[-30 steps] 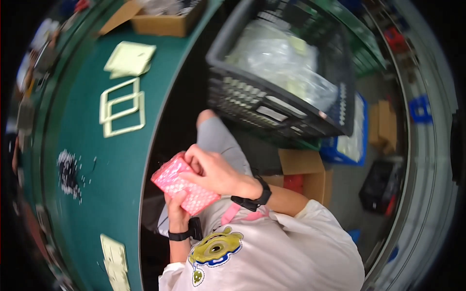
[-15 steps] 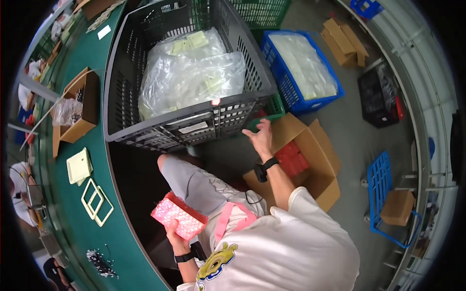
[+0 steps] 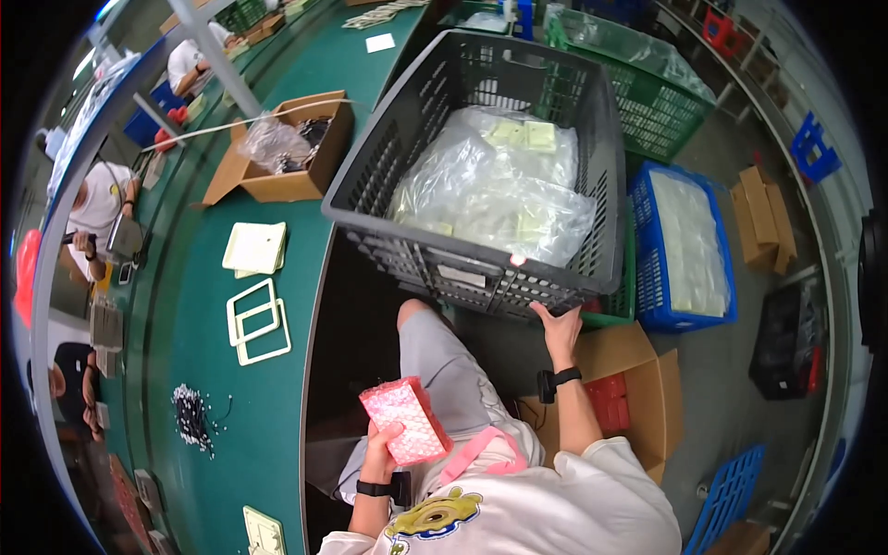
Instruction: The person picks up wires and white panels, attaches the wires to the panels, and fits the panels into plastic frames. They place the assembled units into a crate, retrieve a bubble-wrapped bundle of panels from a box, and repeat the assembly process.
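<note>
My left hand [image 3: 384,450] is closed around a packet in pink bubble wrap [image 3: 407,419], held above my lap. My right hand [image 3: 561,335] is at the bottom of the near wall of a large black plastic crate [image 3: 407,242]. Its thumb lies against the crate and the other fingertips are partly hidden at the crate's edge. Inside the crate are clear plastic bags [image 3: 472,176] with pale yellow-green plastic parts. Beside my right forearm an open cardboard box [image 3: 659,393] holds more red packets [image 3: 608,403].
On the green worktable [image 3: 268,425] to the left lie pale frames [image 3: 264,356], stacked pale panels [image 3: 254,248], a dark heap of small parts [image 3: 192,418] and a cardboard box [image 3: 328,153]. Blue [image 3: 654,268] and green crates [image 3: 647,120] stand beyond the black one. Several people work across the table.
My right hand has moved from open air beside the crate onto its lower near edge. My view has turned left, showing more table. The pink packet stays in my left hand, tilted more upright.
</note>
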Motion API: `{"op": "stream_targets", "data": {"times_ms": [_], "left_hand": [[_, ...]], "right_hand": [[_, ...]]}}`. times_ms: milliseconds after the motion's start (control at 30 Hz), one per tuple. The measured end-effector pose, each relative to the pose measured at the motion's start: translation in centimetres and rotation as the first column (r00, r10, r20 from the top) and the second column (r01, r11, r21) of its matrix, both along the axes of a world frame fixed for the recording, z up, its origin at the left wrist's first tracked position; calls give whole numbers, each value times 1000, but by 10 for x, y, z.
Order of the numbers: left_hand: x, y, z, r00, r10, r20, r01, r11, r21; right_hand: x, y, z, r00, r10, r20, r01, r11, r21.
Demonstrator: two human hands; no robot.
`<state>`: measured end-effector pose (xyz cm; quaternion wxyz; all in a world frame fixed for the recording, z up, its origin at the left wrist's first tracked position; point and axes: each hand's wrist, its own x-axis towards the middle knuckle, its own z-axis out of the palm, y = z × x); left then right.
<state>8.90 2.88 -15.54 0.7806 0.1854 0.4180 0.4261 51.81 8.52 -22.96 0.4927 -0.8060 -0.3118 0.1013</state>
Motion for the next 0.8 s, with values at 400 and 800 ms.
{"op": "stream_targets", "data": {"times_ms": [400,800], "left_hand": [[-8,6,-15,999,-43,17,43,998,54],[21,26,38,983,185,-1,-185,979,82]], "right_hand": [[-35,37,15,974,-136,-183,121,989,-91],[-161,-21,156,336,818,-467,-836,488,252]]}}
